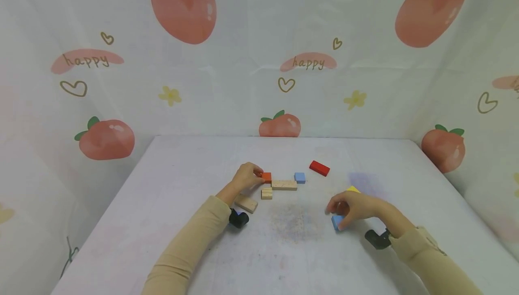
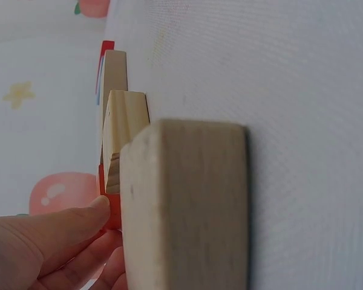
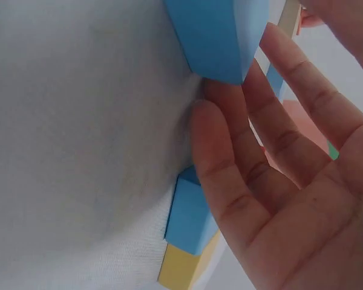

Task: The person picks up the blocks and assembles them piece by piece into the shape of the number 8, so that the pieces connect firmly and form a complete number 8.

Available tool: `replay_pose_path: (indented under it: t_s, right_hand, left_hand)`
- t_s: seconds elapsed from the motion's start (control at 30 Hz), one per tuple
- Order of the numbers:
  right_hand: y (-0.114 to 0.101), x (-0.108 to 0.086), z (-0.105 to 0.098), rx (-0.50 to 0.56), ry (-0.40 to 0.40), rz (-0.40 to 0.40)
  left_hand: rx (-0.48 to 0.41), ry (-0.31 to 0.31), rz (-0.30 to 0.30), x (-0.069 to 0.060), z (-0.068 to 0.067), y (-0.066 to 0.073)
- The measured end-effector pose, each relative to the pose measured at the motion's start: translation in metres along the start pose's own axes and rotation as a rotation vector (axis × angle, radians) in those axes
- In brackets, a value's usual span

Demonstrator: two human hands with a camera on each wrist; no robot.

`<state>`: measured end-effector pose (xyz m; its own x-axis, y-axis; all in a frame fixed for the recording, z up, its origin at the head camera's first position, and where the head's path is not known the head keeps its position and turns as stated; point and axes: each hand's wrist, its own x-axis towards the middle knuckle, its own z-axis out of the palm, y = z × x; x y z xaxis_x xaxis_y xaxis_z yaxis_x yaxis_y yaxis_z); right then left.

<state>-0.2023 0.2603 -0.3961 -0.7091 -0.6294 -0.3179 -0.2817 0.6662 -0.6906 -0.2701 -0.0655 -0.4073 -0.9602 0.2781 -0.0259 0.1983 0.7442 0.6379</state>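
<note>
My left hand pinches a small orange-red block between thumb and fingers; in the left wrist view the thumb lies against that block. It stands at the left end of a long plain wooden block. A short wooden block sits just in front. My right hand hovers around a blue block, its fingers loosely bent and spread from the thumb. In the right wrist view the fingertips are close to the near blue block; whether they touch it is unclear.
Another wooden block lies by the left wrist. A light-blue block and a red block lie farther back. Beyond the right hand is a partly hidden yellow block. The right wrist view shows a second blue block.
</note>
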Motion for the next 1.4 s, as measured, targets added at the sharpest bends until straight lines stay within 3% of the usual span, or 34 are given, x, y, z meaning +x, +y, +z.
replay_pose_path:
  t_s: [0.37,0.6,0.7,0.87,0.9,0.93,1.0,1.07,1.13,1.2,1.23,1.27,1.4]
  right_hand:
    - [0.003,0.0,0.003,0.007,-0.022,-0.017]
    - [-0.001,0.005,0.004,-0.037,0.022,-0.034]
    - [-0.003,0.009,0.004,-0.057,0.051,-0.065]
    - [-0.005,0.021,0.004,-0.082,0.095,-0.113]
    - [-0.005,0.023,0.004,-0.083,0.103,-0.118]
    - [-0.006,0.026,0.004,-0.087,0.112,-0.116]
    - [-0.007,0.03,0.004,-0.089,0.126,-0.111]
    - [-0.009,0.035,0.004,-0.085,0.139,-0.096]
    - [-0.011,0.039,0.004,-0.077,0.156,-0.083]
    - [-0.012,0.043,0.004,-0.076,0.177,-0.075]
    - [-0.013,0.045,0.004,-0.073,0.186,-0.07]
    - [-0.013,0.047,0.004,-0.07,0.197,-0.068]
    - [-0.013,0.055,0.005,-0.081,0.233,-0.082]
  left_hand:
    - [0.001,0.004,0.009,-0.001,0.0,0.0]
    - [0.011,0.002,0.014,0.001,0.001,0.0]
    - [0.004,-0.004,0.015,0.012,0.007,-0.014]
    - [0.036,0.054,0.155,0.06,0.046,-0.079]
    - [0.04,0.074,0.195,0.066,0.051,-0.088]
    - [0.031,0.064,0.182,0.071,0.054,-0.092]
    - [0.012,0.027,0.122,0.059,0.043,-0.074]
    - [-0.012,0.002,0.076,0.039,0.025,-0.048]
    - [-0.018,-0.03,-0.015,0.019,0.009,-0.019]
    - [-0.023,-0.029,-0.009,0.01,0.002,-0.009]
    - [-0.023,-0.033,-0.017,0.01,0.003,-0.01]
    - [-0.018,-0.011,0.034,0.016,0.008,-0.02]
    - [-0.028,-0.013,0.07,0.049,0.032,-0.06]
